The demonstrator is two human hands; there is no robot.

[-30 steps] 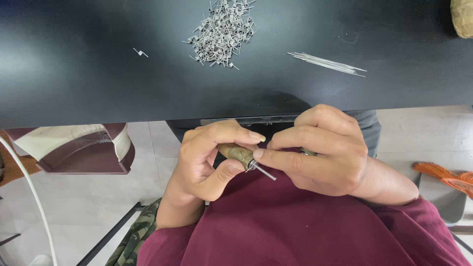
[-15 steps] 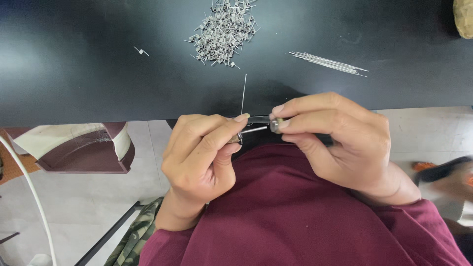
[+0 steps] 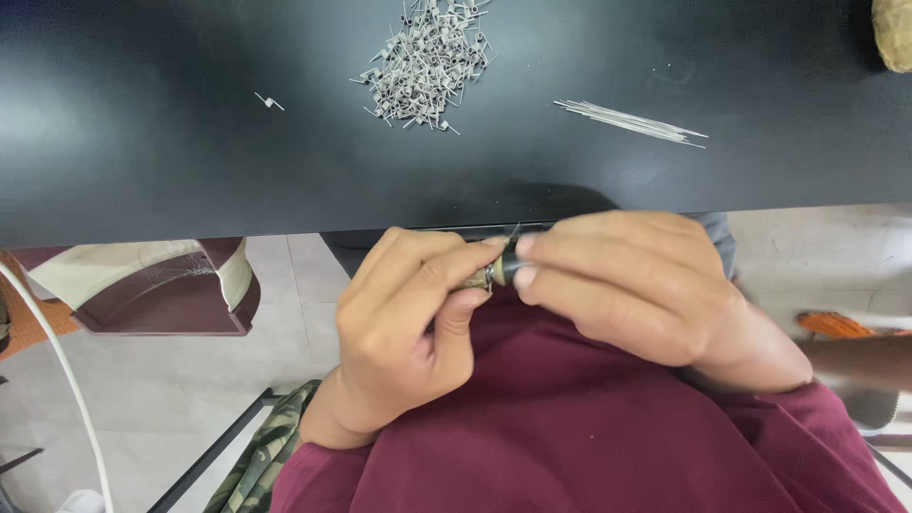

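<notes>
Fingers [image 3: 475, 261] pinch tool [image 3: 494, 274]; coil pile [image 3: 427, 62] beyond

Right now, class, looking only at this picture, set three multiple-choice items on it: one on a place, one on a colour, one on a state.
1. Where is the heap of small wire coils?
A. on the black table
B. on the floor
C. in the person's lap

2. What colour are the sleeves?
A. yellow
B. maroon
C. white

3. How does the small tool stand?
A. lying alone on the table
B. dropped on the floor
C. pinched between the left hand and right hand

Answers: 1 A, the heap lies on the tabletop; 2 B, both sleeves are maroon; 3 C, fingertips of both hands meet on it.
</notes>
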